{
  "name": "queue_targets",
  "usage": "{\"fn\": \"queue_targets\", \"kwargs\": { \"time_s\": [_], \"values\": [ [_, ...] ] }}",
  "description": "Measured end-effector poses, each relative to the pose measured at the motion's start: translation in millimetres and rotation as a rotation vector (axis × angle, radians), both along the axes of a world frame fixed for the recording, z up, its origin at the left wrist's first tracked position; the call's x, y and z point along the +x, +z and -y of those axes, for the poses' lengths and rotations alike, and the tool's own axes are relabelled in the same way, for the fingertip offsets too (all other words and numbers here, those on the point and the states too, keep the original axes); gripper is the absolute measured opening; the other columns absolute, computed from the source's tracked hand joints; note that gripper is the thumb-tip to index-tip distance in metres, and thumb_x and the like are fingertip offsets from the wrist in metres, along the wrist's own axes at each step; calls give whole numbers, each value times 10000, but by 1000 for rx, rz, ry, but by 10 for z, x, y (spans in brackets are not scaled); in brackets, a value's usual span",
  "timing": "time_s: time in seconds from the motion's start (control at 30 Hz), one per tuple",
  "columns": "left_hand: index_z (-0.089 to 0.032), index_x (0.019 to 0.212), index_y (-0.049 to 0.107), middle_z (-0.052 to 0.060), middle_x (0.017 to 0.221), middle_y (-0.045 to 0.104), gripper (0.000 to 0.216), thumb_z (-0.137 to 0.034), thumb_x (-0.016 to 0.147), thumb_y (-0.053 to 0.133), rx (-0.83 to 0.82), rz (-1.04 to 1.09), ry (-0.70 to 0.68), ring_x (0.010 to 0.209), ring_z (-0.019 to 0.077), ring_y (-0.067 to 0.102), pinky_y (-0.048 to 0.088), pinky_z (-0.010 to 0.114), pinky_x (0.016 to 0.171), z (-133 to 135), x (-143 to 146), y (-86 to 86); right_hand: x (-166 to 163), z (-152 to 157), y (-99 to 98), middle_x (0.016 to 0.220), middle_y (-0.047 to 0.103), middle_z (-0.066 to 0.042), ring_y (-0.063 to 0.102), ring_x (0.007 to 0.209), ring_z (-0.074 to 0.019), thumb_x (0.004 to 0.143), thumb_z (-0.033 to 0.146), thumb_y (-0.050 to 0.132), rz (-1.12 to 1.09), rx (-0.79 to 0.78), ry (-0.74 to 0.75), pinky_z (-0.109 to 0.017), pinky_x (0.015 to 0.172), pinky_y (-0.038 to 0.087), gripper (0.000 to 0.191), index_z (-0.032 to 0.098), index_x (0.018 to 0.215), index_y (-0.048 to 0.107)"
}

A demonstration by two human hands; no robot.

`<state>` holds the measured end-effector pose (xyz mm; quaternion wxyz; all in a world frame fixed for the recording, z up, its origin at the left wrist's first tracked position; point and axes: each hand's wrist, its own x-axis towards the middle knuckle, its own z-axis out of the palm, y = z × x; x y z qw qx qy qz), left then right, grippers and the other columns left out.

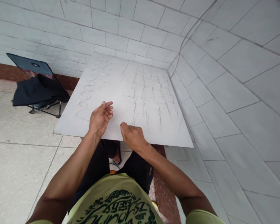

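My left hand hovers over the near left part of a white board. Its palm faces right, with the fingers half curled and apart, and nothing shows in it. To its right, my right hand is closed above the board's near edge, thumb and forefinger pressed together. Whatever that pinch holds, if anything, is too fine to make out. Many thin dark strands like hair or thread lie crossed in a rough grid on the right half of the board. Wavy strands run down its left side.
A folding chair with dark cloth on it stands left of the board. Tiled walls border the board behind and to the right. A cable hangs in the corner. My legs are under the near edge.
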<state>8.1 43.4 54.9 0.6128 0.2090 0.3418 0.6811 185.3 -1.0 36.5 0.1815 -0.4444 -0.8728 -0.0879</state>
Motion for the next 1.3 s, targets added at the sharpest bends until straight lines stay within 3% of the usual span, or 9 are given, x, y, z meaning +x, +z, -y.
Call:
{"fn": "queue_targets", "kwargs": {
  "time_s": [0.17, 0.53, 0.73, 0.97, 1.13, 1.3],
  "values": [
    [-140, 1056, 778, 67, 918, 707, 346, -451, 908, 759, 55, -11, 6, 749, 92, 633, 505, 206, 664, -6, 98, -30, -92, 9, 69, 607, 656, -3, 556, 503, -122, 1096, 247, 370, -35, -50, -25, -291, 525, 252, 308, 162, 927, 613],
    [-116, 1078, 786, 65, 906, 679, 365, -435, 902, 773, 76, -11, -109, 743, 87, 590, 477, 194, 611, -88, 17, -61, -20, 22, 59, 610, 661, -3, 600, 520, -127, 1090, 262, 379, -97, -112, -42, -273, 543, 253, 286, 150, 1000, 626],
    [-139, 1084, 778, 62, 944, 689, 358, -442, 893, 782, 83, 17, -92, 734, 78, 606, 491, 197, 630, -135, 80, -58, -79, -35, 80, 645, 671, 5, 618, 549, -126, 1080, 263, 410, -137, -155, -82, -262, 554, 288, 243, 153, 1018, 617],
    [-160, 1113, 755, 71, 1018, 682, 428, -510, 869, 789, 60, 7, -46, 726, 86, 606, 481, 220, 601, -143, 77, -2, -126, -111, 58, 603, 643, 0, 575, 520, -126, 1092, 243, 375, -42, -43, -104, -277, 525, 269, 279, 158, 966, 609],
    [-153, 1146, 718, 78, 995, 683, 512, -573, 859, 763, 35, -139, 9, 722, 108, 619, 455, 230, 579, -7, -32, 0, -32, -248, 89, 670, 659, -32, 580, 588, -139, 993, 77, 457, 146, 41, -53, -275, 531, 305, 151, 135, 1023, 593],
    [-182, 1173, 699, 47, 908, 669, 422, -538, 951, 654, 97, -532, 196, 691, 127, 593, 438, 242, 583, 331, -96, -122, 15, -528, 208, 734, 685, -68, 623, 620, -182, 905, -19, 437, 297, -62, -63, -297, 545, 359, 267, 101, 1091, 584]
  ]
}}
